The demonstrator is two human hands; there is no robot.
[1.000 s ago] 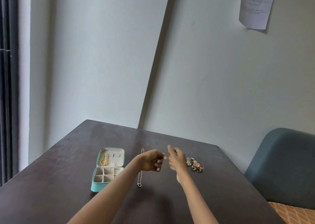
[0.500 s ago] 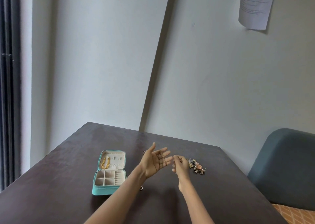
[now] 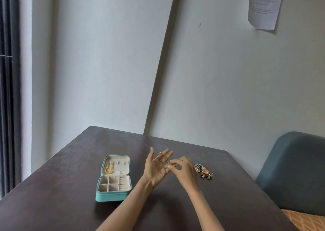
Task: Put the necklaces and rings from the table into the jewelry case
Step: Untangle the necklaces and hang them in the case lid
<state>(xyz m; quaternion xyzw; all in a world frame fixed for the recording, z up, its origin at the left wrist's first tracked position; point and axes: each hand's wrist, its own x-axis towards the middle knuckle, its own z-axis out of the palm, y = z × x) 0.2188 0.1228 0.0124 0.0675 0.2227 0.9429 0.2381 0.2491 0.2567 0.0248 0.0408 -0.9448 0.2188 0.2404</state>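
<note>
Left hand (image 3: pixel 157 167) raised palm-up above the tabletop (image 3: pixel 70 160), fingers straight and spread, released, gripping nothing; thin chain necklace (image 3: pixel 166 161) draped across its fingers. Right hand (image 3: pixel 184 169) just right of it, thumb and forefinger pinched together at the left fingertips, apparently on that chain; too fine to confirm beyond that. How much of the chain hangs behind the hands, or rests on the tabletop, hidden.

Jewelry case (image 3: pixel 114 178) open on the tabletop, left of both hands and well apart from them. Gold necklace (image 3: pixel 108 167) already hung in the upright lid, at its left side. Lower tray divided into 4 square compartments at left and ring slots at right, all apparently unfilled. Pile of rings (image 3: pixel 204 171) on the tabletop just right of the right hand, not yet moved. Task judged at an early stage: 1 necklace stowed, 1 in hand, rings untouched.

Risks from here, as judgement only:
1. Slipping. Fine chain over flat, spread fingers, held at only 1 point; likely to slide off in any tilt of the palm during the carry leftward.
2. Tangling. Loose loops apt to knot round the fingers or on themselves if bunched rather than laid out.
3. Snagging. Second chain hung beside the gold necklace in the lid could catch on it.
4. Scattering. Right wrist close to the ring pile; a careless sweep could knock rings across the tabletop or off its right edge.
</note>
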